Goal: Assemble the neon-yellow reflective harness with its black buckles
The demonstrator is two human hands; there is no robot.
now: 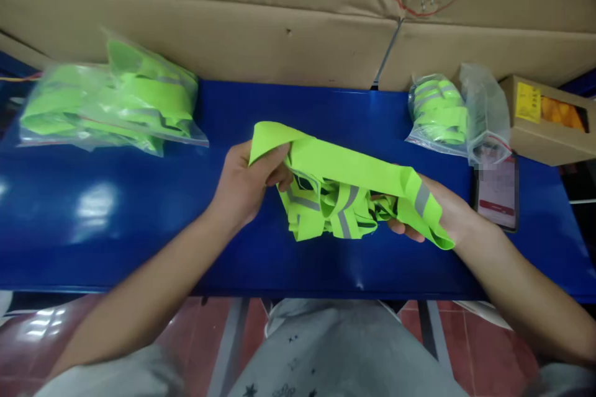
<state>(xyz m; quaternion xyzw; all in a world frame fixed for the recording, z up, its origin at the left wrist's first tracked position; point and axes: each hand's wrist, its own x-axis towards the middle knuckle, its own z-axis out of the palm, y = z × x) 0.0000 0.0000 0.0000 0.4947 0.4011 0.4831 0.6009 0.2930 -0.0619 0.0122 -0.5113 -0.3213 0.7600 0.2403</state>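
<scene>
Fluorescent green webbing with grey reflective strips, a safety vest (342, 189) of strap construction, is held between both hands above the middle of the blue table (139, 223); the left hand (244, 183) is closed on one end, thumb and fingers pinching a folded band near its upper left corner; the right hand (440, 214) is closed on the opposite end, most of its fingers hidden beneath the fabric, only the fingertips showing at the lower edge; one broad band is stretched roughly level between the two hands, while the remaining straps hang bunched beneath it, just above or touching the table surface, which of the two cannot be told; at the far left of the table lies a clear plastic bag (116, 102) packed with vests of the same green; at the far right lies a smaller bag (440, 115) of the same goods, its open end slack; just beside that bag lies a phone (497, 192), screen up, its display blurred; a cardboard box (549, 121) with a yellow label stands at the right edge; corrugated cardboard sheeting (233, 31) backs the table along its far side.
</scene>
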